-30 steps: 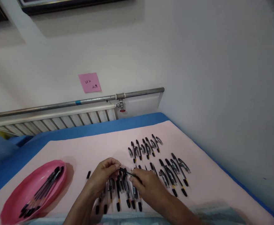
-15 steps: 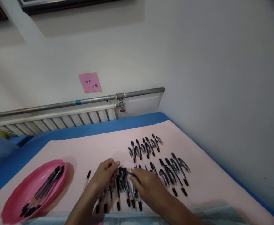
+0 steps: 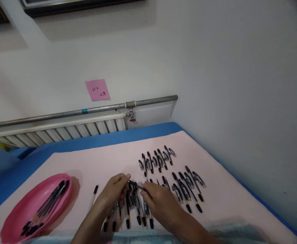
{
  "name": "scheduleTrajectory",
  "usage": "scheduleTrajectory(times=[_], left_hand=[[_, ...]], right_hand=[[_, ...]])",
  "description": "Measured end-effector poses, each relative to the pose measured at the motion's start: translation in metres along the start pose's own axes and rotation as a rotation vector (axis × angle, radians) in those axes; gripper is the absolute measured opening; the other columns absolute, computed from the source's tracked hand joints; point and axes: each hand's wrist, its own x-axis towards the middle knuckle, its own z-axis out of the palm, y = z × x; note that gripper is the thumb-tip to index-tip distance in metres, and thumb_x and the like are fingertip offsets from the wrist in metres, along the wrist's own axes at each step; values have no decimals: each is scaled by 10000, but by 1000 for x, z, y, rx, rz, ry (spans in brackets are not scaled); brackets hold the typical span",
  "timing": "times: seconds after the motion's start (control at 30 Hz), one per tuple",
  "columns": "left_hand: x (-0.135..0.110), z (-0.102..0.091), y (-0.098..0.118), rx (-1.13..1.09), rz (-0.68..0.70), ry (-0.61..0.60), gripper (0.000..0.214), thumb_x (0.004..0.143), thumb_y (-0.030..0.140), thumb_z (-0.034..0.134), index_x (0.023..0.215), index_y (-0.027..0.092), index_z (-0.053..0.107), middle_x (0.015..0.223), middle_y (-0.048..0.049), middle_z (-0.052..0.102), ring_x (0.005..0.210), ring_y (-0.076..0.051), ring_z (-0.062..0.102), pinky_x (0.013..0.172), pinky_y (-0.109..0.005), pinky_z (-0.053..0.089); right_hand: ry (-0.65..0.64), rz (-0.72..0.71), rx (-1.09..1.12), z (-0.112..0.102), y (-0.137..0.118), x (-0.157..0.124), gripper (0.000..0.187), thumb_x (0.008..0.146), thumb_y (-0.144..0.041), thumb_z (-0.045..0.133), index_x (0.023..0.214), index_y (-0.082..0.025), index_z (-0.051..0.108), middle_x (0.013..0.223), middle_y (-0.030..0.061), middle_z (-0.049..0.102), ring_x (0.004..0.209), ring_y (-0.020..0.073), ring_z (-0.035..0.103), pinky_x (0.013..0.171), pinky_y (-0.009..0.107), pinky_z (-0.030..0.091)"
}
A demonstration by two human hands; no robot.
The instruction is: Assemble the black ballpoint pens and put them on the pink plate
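A dark pen (image 3: 137,185) is held level between my two hands, above the sheet. My left hand (image 3: 115,190) pinches its left end, where a small shiny bit shows at the fingertips. Its right end lies in the closed fingers of my right hand (image 3: 161,200). Beneath and between the hands lie several clear pens with black ends (image 3: 138,211), partly hidden by my hands. Pen caps (image 3: 177,193) with clear bodies and black clips lie among more pens (image 3: 194,196) to the right.
A pink oval bowl (image 3: 13,211) with several pens (image 3: 46,208) stands at the left. One pen (image 3: 94,193) lies beside my left forearm. Farther back is another group of pens and caps (image 3: 160,161). A pale pink sheet (image 3: 100,162) covers the blue table (image 3: 128,134), against the wall and radiator.
Both hands keep almost the same place and the same hold on the pen. The whole view shifts very slightly.
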Motion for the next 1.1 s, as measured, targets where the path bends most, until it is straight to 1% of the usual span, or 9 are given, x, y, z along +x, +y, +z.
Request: scheduleTrajectory(times=[0.1,0.2,0.27,0.4,0.57,0.73,0.87,1.0,1.1], left_hand=[[0,-2,-1,-61,29,-49,336,691,442,592,569,177,425,474,70,411,369,-52,326,339,-177,301],[-3,-6,2,-106,39,-122,258,663,377,643,661,156,510,506,61,452,422,-55,385,413,-176,353],[-4,-7,5,-75,20,-105,275,679,409,623,672,154,522,500,59,453,417,-59,391,415,-183,359],[-5,-5,6,75,15,-25,388,726,508,529,544,183,418,394,87,351,324,-53,296,334,-184,282],[-2,-6,3,62,56,-84,373,717,472,561,540,186,400,393,96,348,318,-45,287,336,-180,268],[-6,-10,7,-41,71,-135,277,689,383,625,612,167,469,461,81,425,378,-54,370,397,-192,345],[-8,-13,10,-67,61,-167,231,691,334,637,648,157,495,503,70,458,413,-63,425,434,-202,375],[-7,-16,7,-44,114,-198,192,730,315,610,692,148,521,512,62,474,423,-68,455,452,-204,376],[-6,-18,5,-37,148,-227,171,752,303,595,723,146,532,530,53,497,434,-73,484,465,-203,372]], right_hand=[[-4,7,-15,1,1,0,181,863,-235,391,813,-191,559,782,28,630,693,132,570,576,208,327],[-9,4,-19,1,1,0,189,865,-239,389,802,-193,561,778,25,631,677,129,568,564,207,323],[-5,-9,-25,1,1,0,183,864,-238,390,836,-195,566,795,28,635,704,138,576,581,211,329],[0,-7,-40,0,1,0,195,867,-245,383,862,-196,572,814,37,640,728,154,585,602,223,337],[-14,8,-16,1,0,0,192,859,-245,393,853,-194,578,795,40,638,723,160,582,603,228,334],[-42,53,170,2,1,2,184,841,-271,424,737,-191,553,687,6,588,630,122,527,547,207,305],[-76,119,362,1,-1,4,193,809,-275,455,647,-182,502,579,-32,478,554,96,444,509,202,279],[-183,266,616,-5,-7,6,194,768,-242,489,591,-173,449,530,-57,368,496,70,369,470,189,264],[-313,407,808,-11,-10,6,196,757,-250,500,593,-183,416,500,-72,352,400,47,305,397,189,208]])
